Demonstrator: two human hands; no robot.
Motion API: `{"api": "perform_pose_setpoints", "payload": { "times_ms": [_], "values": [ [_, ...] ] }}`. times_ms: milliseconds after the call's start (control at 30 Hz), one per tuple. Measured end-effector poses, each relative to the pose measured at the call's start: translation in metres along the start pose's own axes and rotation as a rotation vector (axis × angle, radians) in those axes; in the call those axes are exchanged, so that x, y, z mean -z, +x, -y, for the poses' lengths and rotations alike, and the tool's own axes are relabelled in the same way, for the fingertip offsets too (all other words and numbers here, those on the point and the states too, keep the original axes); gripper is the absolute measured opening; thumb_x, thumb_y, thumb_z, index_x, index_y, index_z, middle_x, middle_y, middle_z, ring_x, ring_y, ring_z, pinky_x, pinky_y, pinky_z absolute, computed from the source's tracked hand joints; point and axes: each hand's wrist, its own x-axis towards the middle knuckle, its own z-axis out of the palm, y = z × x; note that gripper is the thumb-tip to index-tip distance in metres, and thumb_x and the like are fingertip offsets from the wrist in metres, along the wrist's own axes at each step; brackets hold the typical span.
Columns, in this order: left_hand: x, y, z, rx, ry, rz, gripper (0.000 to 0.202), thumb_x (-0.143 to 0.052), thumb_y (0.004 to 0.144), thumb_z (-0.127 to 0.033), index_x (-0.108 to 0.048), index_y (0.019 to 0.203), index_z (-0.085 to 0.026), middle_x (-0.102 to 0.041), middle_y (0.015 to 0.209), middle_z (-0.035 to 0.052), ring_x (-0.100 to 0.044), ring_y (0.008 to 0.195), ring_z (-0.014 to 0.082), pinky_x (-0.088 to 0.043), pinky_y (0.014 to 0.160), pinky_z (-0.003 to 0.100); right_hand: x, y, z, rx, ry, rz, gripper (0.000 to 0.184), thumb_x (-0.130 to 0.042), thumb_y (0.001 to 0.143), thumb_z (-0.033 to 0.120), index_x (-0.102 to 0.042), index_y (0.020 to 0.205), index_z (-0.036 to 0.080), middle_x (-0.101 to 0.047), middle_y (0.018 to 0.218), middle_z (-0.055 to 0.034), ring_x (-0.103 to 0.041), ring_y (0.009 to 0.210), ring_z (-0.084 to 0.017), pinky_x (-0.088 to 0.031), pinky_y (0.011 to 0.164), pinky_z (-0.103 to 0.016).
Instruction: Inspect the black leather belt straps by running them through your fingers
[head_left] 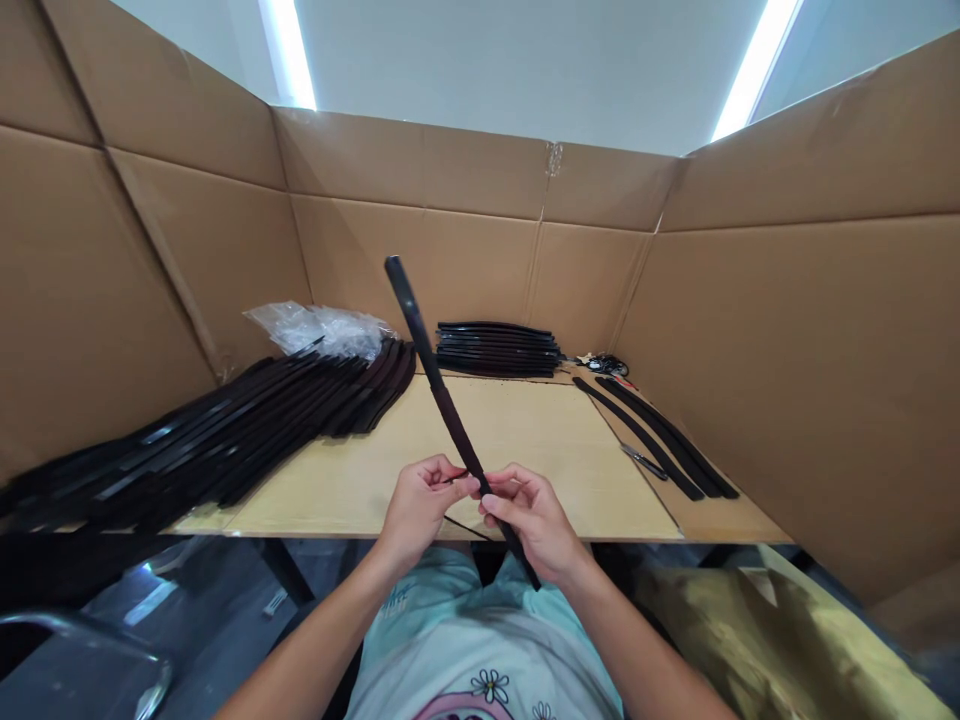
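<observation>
A long black stick point(457, 428), smooth and shiny at its far end and dull and dark along its middle, slants up and away in front of me. My right hand point(531, 508) is closed around its lower part, with the near end poking out below over my lap. My left hand point(421, 508) pinches a thin black cord point(466, 526) against the side of the stick. Part of the cord hangs down near the table edge; where it meets the stick is hidden by my fingertips.
Many long black strips point(247, 430) are heaped on the left, by clear plastic bags point(322, 328). A stack of black rods point(496, 348) lies at the back. Curved black strips point(667, 440), a utility knife point(643, 461) and cables point(606, 364) sit right. Cardboard walls point(810, 330) surround the table.
</observation>
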Motion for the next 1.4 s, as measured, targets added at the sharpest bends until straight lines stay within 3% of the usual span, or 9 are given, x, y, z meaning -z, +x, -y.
{"api": "perform_pose_setpoints", "payload": {
  "times_ms": [100, 233, 367, 533, 667, 833, 967, 1133, 1400],
  "values": [
    [-0.002, -0.002, -0.002, 0.021, 0.005, 0.045, 0.033, -0.085, 0.045, -0.027, -0.058, 0.061, -0.014, -0.06, 0.059, -0.002, -0.054, 0.054, 0.0116, -0.042, 0.052, 0.022, -0.001, 0.001, -0.004, -0.021, -0.015, -0.017, 0.047, -0.084, 0.055, 0.02, -0.062, 0.097, 0.018, -0.067, 0.076, 0.0006, -0.061, 0.065, -0.012, -0.05, 0.057, -0.022],
    [-0.002, -0.004, -0.004, 0.036, -0.006, 0.083, 0.031, -0.083, 0.049, -0.028, -0.056, 0.057, -0.014, -0.057, 0.056, -0.0025, -0.054, 0.054, 0.012, -0.042, 0.053, 0.022, -0.005, -0.002, -0.005, 0.056, -0.115, 0.005, 0.033, -0.083, 0.057, 0.025, -0.057, 0.076, 0.017, -0.064, 0.074, 0.0016, -0.058, 0.06, -0.011, -0.053, 0.052, -0.022],
    [-0.001, -0.005, -0.004, 0.043, -0.021, 0.085, 0.033, -0.082, 0.051, -0.029, -0.052, 0.052, -0.015, -0.057, 0.053, -0.0028, -0.051, 0.048, 0.0098, -0.038, 0.048, 0.021, -0.008, -0.005, -0.003, 0.085, -0.115, 0.008, 0.038, -0.078, 0.065, 0.034, -0.044, 0.071, 0.02, -0.061, 0.06, 0.0055, -0.051, 0.043, -0.008, -0.047, 0.041, -0.021],
    [-0.002, -0.004, -0.003, 0.01, -0.008, -0.03, 0.034, -0.082, 0.051, -0.033, -0.053, 0.05, -0.016, -0.055, 0.048, -0.0033, -0.046, 0.044, 0.0085, -0.031, 0.041, 0.019, -0.005, -0.005, -0.004, 0.127, -0.108, -0.018, 0.025, -0.066, 0.078, 0.04, -0.053, 0.075, 0.018, -0.065, 0.064, -0.0004, -0.057, 0.053, -0.01, -0.047, 0.051, -0.022],
    [-0.001, -0.002, -0.005, 0.036, -0.008, 0.004, 0.033, -0.085, 0.046, -0.03, -0.057, 0.055, -0.015, -0.058, 0.053, -0.0023, -0.048, 0.048, 0.0092, -0.033, 0.044, 0.019, -0.001, -0.003, -0.007, 0.171, -0.14, -0.055, 0.023, -0.076, 0.068, 0.031, -0.061, 0.078, 0.018, -0.066, 0.076, -0.0013, -0.061, 0.066, -0.012, -0.051, 0.061, -0.024],
    [0.001, -0.002, -0.009, 0.074, -0.005, 0.093, 0.03, -0.085, 0.046, -0.028, -0.062, 0.06, -0.013, -0.062, 0.058, -0.0005, -0.05, 0.051, 0.0102, -0.035, 0.047, 0.02, -0.001, -0.002, -0.002, 0.112, -0.17, -0.031, 0.043, -0.082, 0.057, 0.022, -0.064, 0.095, 0.019, -0.067, 0.084, -0.0027, -0.062, 0.079, -0.017, -0.054, 0.066, -0.028],
    [0.001, -0.004, -0.011, 0.063, 0.006, 0.133, 0.029, -0.083, 0.049, -0.027, -0.057, 0.051, -0.015, -0.055, 0.049, -0.0041, -0.046, 0.045, 0.0083, -0.032, 0.044, 0.019, -0.002, -0.004, 0.002, 0.087, -0.243, 0.022, 0.031, -0.081, 0.058, 0.024, -0.06, 0.081, 0.017, -0.065, 0.081, -0.001, -0.06, 0.068, -0.014, -0.056, 0.057, -0.028],
    [0.002, -0.005, -0.009, 0.065, -0.015, 0.159, 0.03, -0.08, 0.056, -0.027, -0.052, 0.051, -0.016, -0.057, 0.046, -0.0034, -0.047, 0.042, 0.0085, -0.032, 0.043, 0.019, -0.007, -0.007, 0.002, 0.071, -0.182, 0.043, 0.037, -0.076, 0.067, 0.032, -0.042, 0.077, 0.022, -0.061, 0.066, 0.0053, -0.055, 0.049, -0.009, -0.047, 0.04, -0.019],
    [-0.001, -0.003, -0.006, 0.057, -0.052, 0.096, 0.029, -0.081, 0.055, -0.03, -0.056, 0.055, -0.015, -0.063, 0.053, -0.0001, -0.054, 0.051, 0.0114, -0.037, 0.046, 0.02, -0.006, -0.006, 0.002, 0.079, -0.043, 0.034, 0.027, -0.072, 0.073, 0.036, -0.053, 0.081, 0.02, -0.062, 0.071, 0.0025, -0.056, 0.058, -0.008, -0.046, 0.052, -0.018]
  ]
}}
